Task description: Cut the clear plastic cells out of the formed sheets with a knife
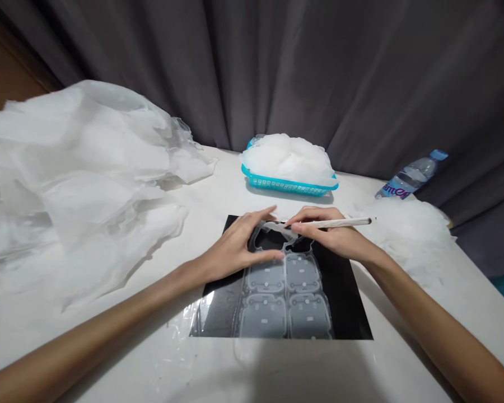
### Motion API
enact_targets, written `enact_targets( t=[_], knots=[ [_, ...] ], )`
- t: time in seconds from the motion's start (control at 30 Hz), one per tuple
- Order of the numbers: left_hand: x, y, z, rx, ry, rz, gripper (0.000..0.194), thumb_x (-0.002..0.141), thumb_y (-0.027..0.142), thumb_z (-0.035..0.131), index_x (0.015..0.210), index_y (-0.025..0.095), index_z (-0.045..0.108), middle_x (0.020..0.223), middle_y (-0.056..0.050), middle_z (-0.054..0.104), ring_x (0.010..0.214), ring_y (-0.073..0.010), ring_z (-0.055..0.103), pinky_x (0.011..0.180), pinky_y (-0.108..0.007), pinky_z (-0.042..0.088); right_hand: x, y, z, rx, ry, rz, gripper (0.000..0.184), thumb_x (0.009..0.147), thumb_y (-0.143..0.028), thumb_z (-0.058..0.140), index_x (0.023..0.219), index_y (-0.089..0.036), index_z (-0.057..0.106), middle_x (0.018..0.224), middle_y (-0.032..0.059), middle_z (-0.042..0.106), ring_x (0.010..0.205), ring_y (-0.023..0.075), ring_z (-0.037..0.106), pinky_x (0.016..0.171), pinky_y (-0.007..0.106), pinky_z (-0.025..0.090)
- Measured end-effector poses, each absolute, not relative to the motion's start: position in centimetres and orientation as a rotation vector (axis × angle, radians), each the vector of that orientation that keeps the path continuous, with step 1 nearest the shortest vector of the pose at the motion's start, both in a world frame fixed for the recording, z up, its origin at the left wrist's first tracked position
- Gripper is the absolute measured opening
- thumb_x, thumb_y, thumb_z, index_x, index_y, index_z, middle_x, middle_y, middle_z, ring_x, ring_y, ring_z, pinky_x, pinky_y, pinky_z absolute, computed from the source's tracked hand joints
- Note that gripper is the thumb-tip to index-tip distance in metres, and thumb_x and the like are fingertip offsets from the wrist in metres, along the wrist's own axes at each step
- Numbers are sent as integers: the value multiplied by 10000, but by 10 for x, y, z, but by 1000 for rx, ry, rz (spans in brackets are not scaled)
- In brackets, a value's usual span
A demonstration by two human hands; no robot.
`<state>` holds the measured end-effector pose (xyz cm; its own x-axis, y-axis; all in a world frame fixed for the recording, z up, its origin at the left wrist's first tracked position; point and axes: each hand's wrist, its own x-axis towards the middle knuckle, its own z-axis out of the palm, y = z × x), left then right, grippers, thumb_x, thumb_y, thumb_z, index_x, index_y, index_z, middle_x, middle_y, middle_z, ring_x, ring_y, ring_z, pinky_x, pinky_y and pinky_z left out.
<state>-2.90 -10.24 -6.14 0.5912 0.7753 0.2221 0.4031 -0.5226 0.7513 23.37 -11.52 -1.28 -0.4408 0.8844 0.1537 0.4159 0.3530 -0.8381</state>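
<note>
A clear plastic sheet of several rounded stickers lies on a black mat on the white table. My left hand rests on the sheet's far end, fingers curved and pressing down around an emptied cell. My right hand is closed on a thin white pen-like tool, whose dark tip points right. Its fingertips meet my left hand's at a strip of peeled film.
A big heap of crumpled white film fills the left of the table. A turquoise basket piled with white scraps stands behind the mat. More white scraps and a water bottle lie at the right, before a dark curtain.
</note>
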Motion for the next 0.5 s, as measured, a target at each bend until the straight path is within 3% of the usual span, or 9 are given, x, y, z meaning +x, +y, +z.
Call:
enact_targets(
  t=[0.07, 0.13, 0.23, 0.33, 0.4, 0.5],
  knots=[
    [-22, -106, -55, 2057, 939, 772, 426, 992, 564, 644, 1232, 219, 709, 1160, -73, 739, 1080, -267, 661, 1010, -426, 490, 231, -121, -8, -1059, -1961, 1070, 214, 983, -355, 687, 1126, -227, 784, 1007, 28, 761, 892, 179, 686, 776, 295, 524],
    [-17, -109, -48, 1932, 928, 754, 389, 1031, 531, 590, 980, 178, 744, 971, -46, 741, 913, -223, 665, 877, -360, 505, 233, -123, -6, -1045, -1837, 1057, 259, 975, -398, 703, 1166, -236, 767, 939, 18, 739, 827, 174, 669, 709, 288, 520],
    [-15, -115, -37, 1770, 878, 720, 361, 1014, 497, 631, 917, 165, 731, 936, -38, 717, 878, -205, 651, 807, -319, 494, 240, -124, -8, -1087, -1744, 865, 258, 1009, -452, 651, 1072, -235, 776, 937, 31, 723, 875, 199, 670, 790, 336, 543],
    [-15, -120, -31, 1670, 824, 746, 303, 992, 451, 680, 899, 166, 719, 903, -30, 682, 845, -184, 626, 775, -300, 482, 241, -128, -15, -1132, -1778, 537, 438, 1111, -454, 428, 955, -236, 775, 1012, 64, 684, 1029, 232, 643, 978, 420, 499],
    [-14, -122, -29, 1624, 800, 766, 268, 985, 421, 700, 898, 168, 712, 890, -23, 670, 831, -168, 610, 771, -286, 474, 237, -134, -18, -1114, -1815, 408, 495, 1137, -427, 324, 968, -230, 745, 1051, 79, 651, 1063, 238, 623, 1012, 440, 481],
    [-12, -123, -25, 1538, 775, 793, 238, 968, 397, 731, 898, 173, 687, 846, -4, 659, 793, -147, 606, 742, -261, 477, 227, -144, -20, -1087, -1924, 466, 322, 1129, -384, 388, 1135, -231, 672, 1124, 85, 648, 1062, 233, 628, 953, 404, 516]
  ],
)
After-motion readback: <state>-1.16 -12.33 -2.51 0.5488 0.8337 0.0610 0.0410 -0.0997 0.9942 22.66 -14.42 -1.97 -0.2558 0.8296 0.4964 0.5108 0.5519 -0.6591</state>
